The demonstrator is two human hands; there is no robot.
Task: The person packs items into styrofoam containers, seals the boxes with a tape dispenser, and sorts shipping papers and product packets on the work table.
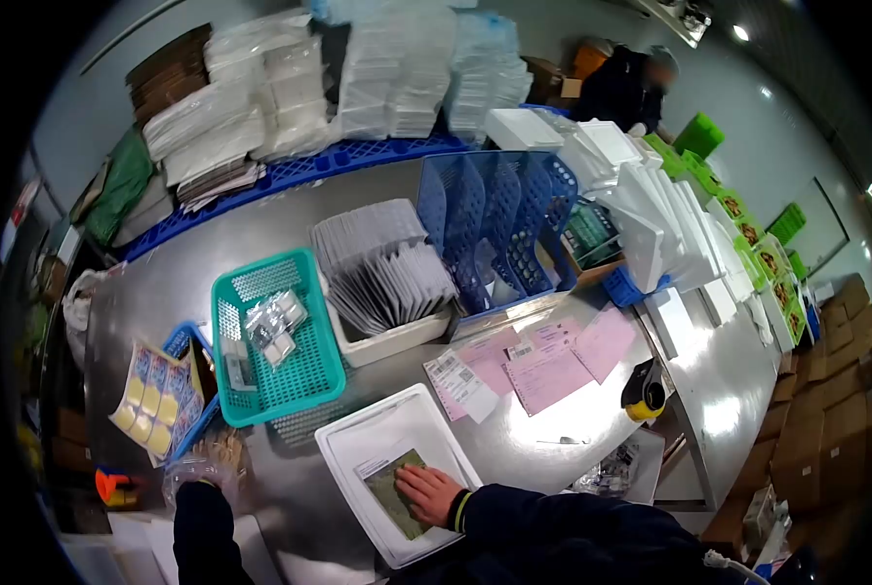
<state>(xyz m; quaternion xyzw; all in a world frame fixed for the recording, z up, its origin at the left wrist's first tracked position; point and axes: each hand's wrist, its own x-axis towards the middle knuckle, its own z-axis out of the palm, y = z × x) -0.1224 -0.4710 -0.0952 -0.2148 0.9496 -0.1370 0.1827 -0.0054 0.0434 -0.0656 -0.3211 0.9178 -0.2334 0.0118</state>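
My right hand (428,492) lies flat, fingers stretched out, on a green printed sheet or packet (382,485). That green piece rests on a white foam lid or shallow tray (343,436) at the table's front edge. My left hand (223,450) is at the lower left, beside a small blue basket (202,424). Clear plastic (197,475) covers part of this hand and wrist, and its fingers are blurred, so I cannot tell if it holds anything. A sheet of yellow round labels (153,400) leans in the blue basket.
A teal basket (295,395) holds small clear packets. Behind are a white bin of grey envelopes (392,346) and a blue file rack (446,195). Pink slips (553,375) and a tape dispenser (643,392) lie right. A person (623,88) stands at the back.
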